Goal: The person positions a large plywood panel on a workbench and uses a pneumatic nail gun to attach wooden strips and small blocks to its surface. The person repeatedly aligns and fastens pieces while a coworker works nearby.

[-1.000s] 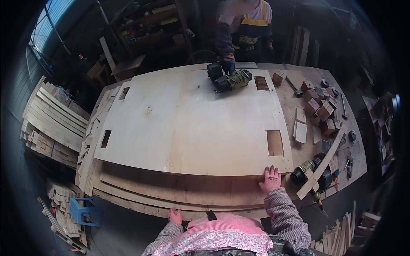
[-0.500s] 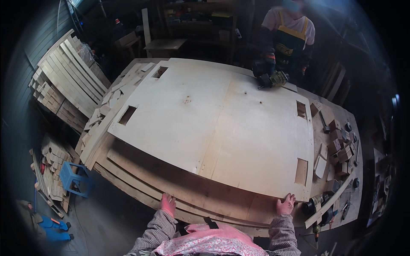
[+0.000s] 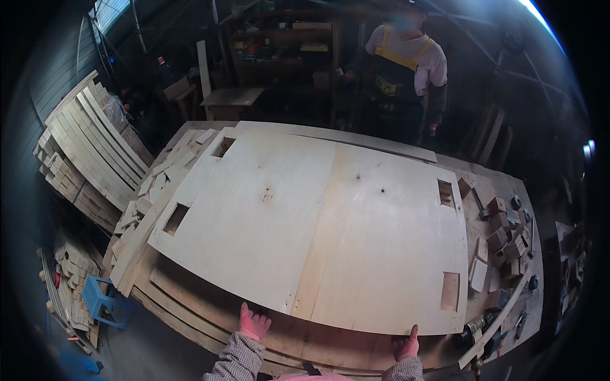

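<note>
A large pale plywood panel (image 3: 254, 216) with rectangular cut-outs near its corners lies over the workbench. My left hand (image 3: 254, 324), in a pink glove, is at the panel's near edge. One finger stretches up to the edge, and the other fingers are apart and partly bent. At the near edge toward the right corner, my right hand (image 3: 405, 347), also pink-gloved, is closed on the panel with one digit pointing up. Whether any fingers reach underneath is hidden. Below the overhanging edge lie stacked wooden boards (image 3: 190, 306).
Across the bench stands a co-worker (image 3: 397, 70) in yellow-strapped overalls. Wooden blocks (image 3: 499, 222), a hammer (image 3: 481, 203) and a power tool (image 3: 473, 330) sit at the right. Offcuts (image 3: 149, 184) line the left side. A blue stool (image 3: 105, 301) and stacked lumber (image 3: 89, 146) stand farther left.
The panel has shifted toward me, baring a board strip along its far edge. The co-worker has straightened up, and the power tool is off the panel. My left hand has moved to the panel's edge.
</note>
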Tool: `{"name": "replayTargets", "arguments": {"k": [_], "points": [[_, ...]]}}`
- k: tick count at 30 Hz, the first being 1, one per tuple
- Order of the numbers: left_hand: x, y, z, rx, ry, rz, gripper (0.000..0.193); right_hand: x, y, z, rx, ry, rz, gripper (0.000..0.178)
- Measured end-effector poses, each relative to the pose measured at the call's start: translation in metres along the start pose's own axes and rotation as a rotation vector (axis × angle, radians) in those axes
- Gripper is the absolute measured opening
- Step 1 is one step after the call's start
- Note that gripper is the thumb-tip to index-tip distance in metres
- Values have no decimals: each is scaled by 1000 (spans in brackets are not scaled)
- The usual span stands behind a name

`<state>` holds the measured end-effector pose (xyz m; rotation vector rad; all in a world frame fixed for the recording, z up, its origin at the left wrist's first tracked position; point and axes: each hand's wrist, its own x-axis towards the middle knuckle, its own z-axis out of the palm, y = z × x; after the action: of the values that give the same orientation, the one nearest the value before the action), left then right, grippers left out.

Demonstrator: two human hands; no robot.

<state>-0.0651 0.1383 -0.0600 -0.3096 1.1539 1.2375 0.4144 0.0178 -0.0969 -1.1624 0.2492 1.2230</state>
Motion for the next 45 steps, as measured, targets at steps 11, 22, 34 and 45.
{"name": "replayTargets", "arguments": {"k": [11,22,34,45], "points": [[37,30,40,146,117,170,43,5,-7,18,-162,94,-14,56],[35,20,43,169,232,318,48,1,-19,23,-265,67,46,59],[48,28,33,803,369,371,90,18,-38,4,-386,-191,241,62],[37,23,45,784,404,564,78,25,-40,7,-397,-32,200,68]]}}
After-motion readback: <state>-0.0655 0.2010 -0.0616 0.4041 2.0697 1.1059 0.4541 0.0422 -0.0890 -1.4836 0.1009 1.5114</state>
